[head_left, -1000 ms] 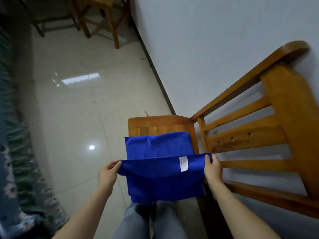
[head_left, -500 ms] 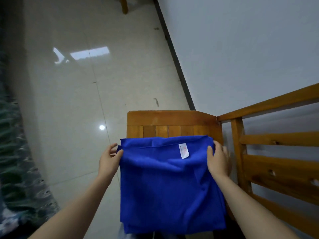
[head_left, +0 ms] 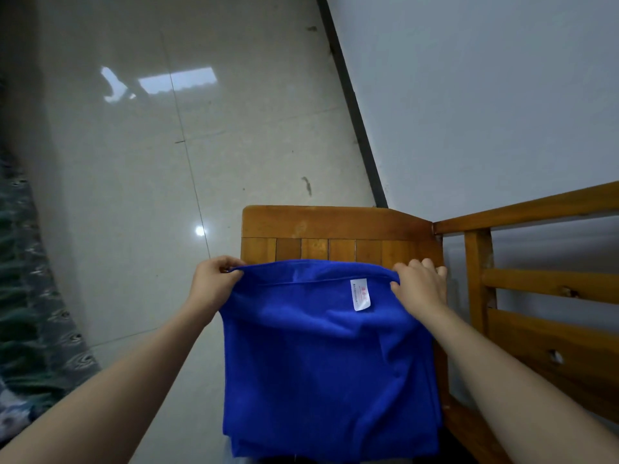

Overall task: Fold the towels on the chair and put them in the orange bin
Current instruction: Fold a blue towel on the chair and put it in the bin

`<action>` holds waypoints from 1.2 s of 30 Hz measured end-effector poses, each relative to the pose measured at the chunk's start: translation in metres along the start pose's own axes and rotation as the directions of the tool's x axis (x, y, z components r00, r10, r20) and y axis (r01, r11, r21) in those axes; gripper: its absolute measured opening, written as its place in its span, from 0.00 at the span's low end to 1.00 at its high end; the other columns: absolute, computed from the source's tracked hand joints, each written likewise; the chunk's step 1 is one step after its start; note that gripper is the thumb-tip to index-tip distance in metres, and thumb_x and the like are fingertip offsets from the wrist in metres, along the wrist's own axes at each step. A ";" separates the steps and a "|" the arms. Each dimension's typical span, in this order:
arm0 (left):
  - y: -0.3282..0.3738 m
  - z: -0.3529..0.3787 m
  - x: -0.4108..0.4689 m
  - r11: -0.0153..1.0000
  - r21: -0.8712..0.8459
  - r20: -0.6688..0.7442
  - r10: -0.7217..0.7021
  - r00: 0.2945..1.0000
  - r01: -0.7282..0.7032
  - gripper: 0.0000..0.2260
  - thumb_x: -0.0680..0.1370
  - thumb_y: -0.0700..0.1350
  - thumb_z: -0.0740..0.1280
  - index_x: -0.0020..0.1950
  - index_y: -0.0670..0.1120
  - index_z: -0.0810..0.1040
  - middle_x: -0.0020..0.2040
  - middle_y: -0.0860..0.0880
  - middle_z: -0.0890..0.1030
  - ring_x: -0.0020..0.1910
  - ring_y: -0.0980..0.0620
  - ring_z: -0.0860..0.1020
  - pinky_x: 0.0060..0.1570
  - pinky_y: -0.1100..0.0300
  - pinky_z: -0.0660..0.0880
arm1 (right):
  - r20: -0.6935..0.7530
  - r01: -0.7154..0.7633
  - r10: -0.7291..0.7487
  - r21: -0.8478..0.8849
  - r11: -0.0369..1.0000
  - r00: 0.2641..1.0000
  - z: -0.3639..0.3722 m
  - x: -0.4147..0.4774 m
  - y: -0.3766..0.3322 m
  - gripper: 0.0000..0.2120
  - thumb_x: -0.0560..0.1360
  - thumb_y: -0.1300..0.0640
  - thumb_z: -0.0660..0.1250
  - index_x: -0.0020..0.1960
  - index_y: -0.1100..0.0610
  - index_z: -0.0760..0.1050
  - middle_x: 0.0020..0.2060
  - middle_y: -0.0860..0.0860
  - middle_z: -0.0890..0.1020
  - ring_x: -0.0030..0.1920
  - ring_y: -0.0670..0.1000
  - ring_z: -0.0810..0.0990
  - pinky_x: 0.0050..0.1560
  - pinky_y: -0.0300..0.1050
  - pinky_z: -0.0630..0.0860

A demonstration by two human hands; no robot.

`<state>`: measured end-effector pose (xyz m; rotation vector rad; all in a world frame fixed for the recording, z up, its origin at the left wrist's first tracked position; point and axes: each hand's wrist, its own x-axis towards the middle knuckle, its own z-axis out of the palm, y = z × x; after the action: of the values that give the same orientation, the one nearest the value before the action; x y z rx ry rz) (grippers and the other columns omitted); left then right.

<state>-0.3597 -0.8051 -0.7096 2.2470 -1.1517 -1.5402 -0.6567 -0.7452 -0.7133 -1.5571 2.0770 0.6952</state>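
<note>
A bright blue towel (head_left: 321, 356) lies folded over on the wooden chair seat (head_left: 335, 226), a white label near its far right corner. My left hand (head_left: 214, 283) pinches the towel's far left corner. My right hand (head_left: 418, 286) grips the far right corner, fingers curled over the edge. The folded edge sits partway across the seat, with the slats beyond it bare. The orange bin is not in view.
The chair's backrest rails (head_left: 542, 286) run along the right, against a pale wall (head_left: 485, 95). Glossy floor tiles (head_left: 150, 162) spread to the left. A patterned dark fabric (head_left: 30, 329) fills the left edge.
Both hands carried the near edge of the towel up and away from me, laying it over the far half. The view has tilted down toward the seat.
</note>
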 end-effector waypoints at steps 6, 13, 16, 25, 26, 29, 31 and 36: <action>0.010 -0.005 -0.004 0.990 -0.037 -0.015 0.133 0.991 -0.134 0.08 0.77 0.34 0.61 0.47 0.43 0.78 0.44 0.47 0.78 0.47 0.46 0.75 0.41 0.59 0.75 | 0.008 0.007 -0.009 0.229 0.973 1.000 -0.008 0.002 0.018 0.08 0.73 0.56 0.66 0.47 0.51 0.67 0.49 0.48 0.72 0.57 0.51 0.71 0.58 0.46 0.65; -0.010 0.003 -0.006 0.996 0.089 -0.015 0.032 0.999 -0.030 0.20 0.79 0.43 0.63 0.70 0.44 0.66 0.66 0.42 0.71 0.60 0.44 0.73 0.54 0.51 0.72 | -0.146 -0.136 0.181 0.277 0.951 0.973 0.009 -0.014 0.009 0.25 0.76 0.57 0.63 0.71 0.56 0.60 0.71 0.58 0.62 0.69 0.57 0.63 0.66 0.50 0.64; -0.015 0.001 -0.005 0.987 0.151 -0.070 0.057 0.996 -0.045 0.17 0.78 0.42 0.64 0.67 0.43 0.70 0.62 0.42 0.74 0.52 0.47 0.74 0.53 0.49 0.74 | -0.168 -0.059 0.089 0.174 0.983 0.982 0.018 -0.016 0.007 0.25 0.77 0.57 0.61 0.72 0.57 0.60 0.73 0.57 0.60 0.72 0.57 0.59 0.68 0.51 0.62; -0.007 0.006 -0.003 1.000 -0.003 -0.102 -0.017 0.995 0.016 0.20 0.77 0.37 0.63 0.69 0.43 0.69 0.59 0.42 0.76 0.57 0.43 0.75 0.55 0.50 0.74 | -0.159 -0.142 0.181 0.229 0.963 0.970 0.021 -0.011 0.013 0.15 0.78 0.58 0.59 0.64 0.57 0.71 0.60 0.55 0.75 0.61 0.55 0.70 0.59 0.48 0.67; -0.006 0.006 -0.004 0.998 -0.062 -0.110 -0.023 0.994 0.016 0.21 0.77 0.35 0.63 0.70 0.44 0.68 0.57 0.42 0.77 0.55 0.44 0.75 0.54 0.52 0.74 | -0.176 -0.161 0.229 0.335 0.929 0.957 0.021 -0.012 0.017 0.13 0.78 0.59 0.60 0.61 0.58 0.74 0.57 0.56 0.76 0.59 0.56 0.71 0.56 0.48 0.68; -0.002 0.002 -0.012 0.988 -0.146 -0.122 0.022 0.992 -0.040 0.17 0.77 0.34 0.63 0.66 0.44 0.73 0.51 0.45 0.78 0.46 0.49 0.76 0.45 0.58 0.75 | -0.209 -0.160 0.394 0.675 0.720 0.895 0.016 -0.013 0.023 0.09 0.78 0.62 0.60 0.55 0.61 0.75 0.54 0.58 0.76 0.54 0.56 0.75 0.47 0.44 0.70; 0.003 0.001 -0.014 0.981 -0.177 -0.145 0.050 0.988 -0.075 0.10 0.77 0.36 0.63 0.57 0.42 0.78 0.48 0.45 0.79 0.41 0.53 0.76 0.37 0.63 0.73 | -0.195 -0.148 0.450 0.771 0.620 0.871 0.011 -0.009 0.024 0.08 0.78 0.62 0.59 0.54 0.62 0.74 0.54 0.57 0.75 0.52 0.55 0.75 0.46 0.43 0.69; 0.002 0.009 0.002 0.993 -0.117 -0.171 0.008 0.985 -0.028 0.05 0.77 0.40 0.63 0.50 0.42 0.78 0.47 0.44 0.80 0.46 0.47 0.78 0.43 0.56 0.76 | -0.161 -0.212 0.426 0.682 0.700 0.890 0.008 0.009 0.021 0.08 0.78 0.62 0.59 0.55 0.62 0.74 0.55 0.57 0.75 0.52 0.55 0.75 0.44 0.42 0.68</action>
<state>-0.3676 -0.8055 -0.7137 2.2325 -1.0026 -1.3416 -0.6785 -0.7415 -0.7221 -0.9375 2.4801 -0.2173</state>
